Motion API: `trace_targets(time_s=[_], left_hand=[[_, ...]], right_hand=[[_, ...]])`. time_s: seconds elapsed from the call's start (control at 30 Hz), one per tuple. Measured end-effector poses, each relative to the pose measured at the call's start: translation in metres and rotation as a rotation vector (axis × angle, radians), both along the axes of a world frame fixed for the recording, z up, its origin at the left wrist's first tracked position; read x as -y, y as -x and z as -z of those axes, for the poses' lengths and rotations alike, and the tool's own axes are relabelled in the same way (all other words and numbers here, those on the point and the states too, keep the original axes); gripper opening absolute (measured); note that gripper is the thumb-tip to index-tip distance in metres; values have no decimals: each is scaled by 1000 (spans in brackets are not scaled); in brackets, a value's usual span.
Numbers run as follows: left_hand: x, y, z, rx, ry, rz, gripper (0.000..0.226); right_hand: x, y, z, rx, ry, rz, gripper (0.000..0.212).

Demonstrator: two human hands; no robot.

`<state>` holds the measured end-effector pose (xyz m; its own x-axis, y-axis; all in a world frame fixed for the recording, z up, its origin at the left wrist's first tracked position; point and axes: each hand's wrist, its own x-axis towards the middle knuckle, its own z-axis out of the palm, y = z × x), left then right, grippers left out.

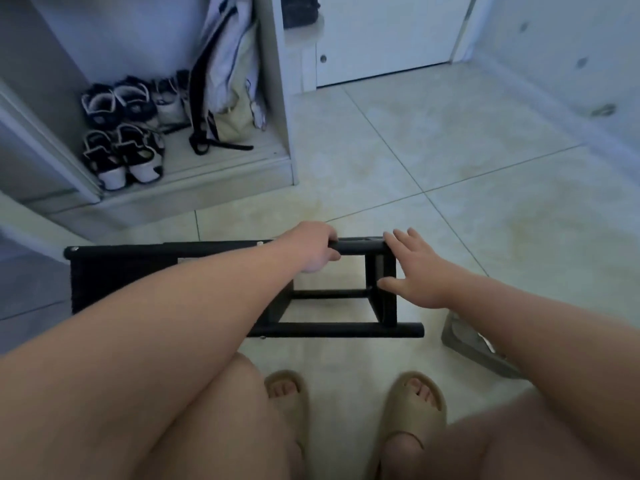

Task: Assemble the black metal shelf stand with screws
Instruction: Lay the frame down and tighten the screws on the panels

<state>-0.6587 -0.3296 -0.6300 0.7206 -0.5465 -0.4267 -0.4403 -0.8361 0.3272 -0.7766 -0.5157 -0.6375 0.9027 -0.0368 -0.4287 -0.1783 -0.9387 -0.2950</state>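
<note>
Looking down at the tiled floor, we have an open cupboard at the far left, with a hanging bag and pairs of shoes inside. Between it and our feet, the black shelf stand lies on its side on the tiles. Our hands are apart: the left hand curls around the stand's far bar, while the right hand, fingers spread and straight, rests against the end frame just beside it. Beige slippers cover our feet. A small screw shows at the stand's far left corner.
</note>
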Motion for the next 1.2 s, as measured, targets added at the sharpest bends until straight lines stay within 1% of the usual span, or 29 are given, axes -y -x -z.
trace_targets(time_s=[0.13,0.27,0.33,0.43,0.53,0.63,0.73,0.83,0.9,0.97,1.03,1.1,1.2], left_hand=[[-2,14,-1,13,28,-61,24],[-5,23,11,17,-21,-103,21],[-8,18,15,-2,-34,-127,19],[-15,3,19,-25,-41,-162,17],[-22,-14,24,-26,-23,-186,23],[-25,-29,33,54,15,-220,27],[-23,-42,41,222,49,-252,28],[-21,-55,50,354,63,-306,29],[-18,-63,57,395,37,-332,29],[-15,-70,64,395,-8,-323,28],[-14,-74,72,346,-27,-301,34],[-14,-75,79,305,-32,-269,47],[-16,-73,83,277,-61,-241,61]], right_hand=[[-4,-1,-6,32,-13,53,87],[-12,-7,0,-35,-11,77,89],[-14,-14,4,-49,-37,87,88],[-19,-28,13,-22,-80,90,88],[-26,-45,24,9,-109,88,90],[-28,-63,36,76,-103,93,88],[-26,-83,46,159,-77,81,82],[-30,-104,56,181,-77,81,82],[-32,-117,63,186,-85,94,83],[-32,-128,70,172,-89,109,84],[-28,-133,78,133,-91,113,85],[-22,-132,84,102,-82,96,85],[-13,-127,83,99,-51,52,88]])
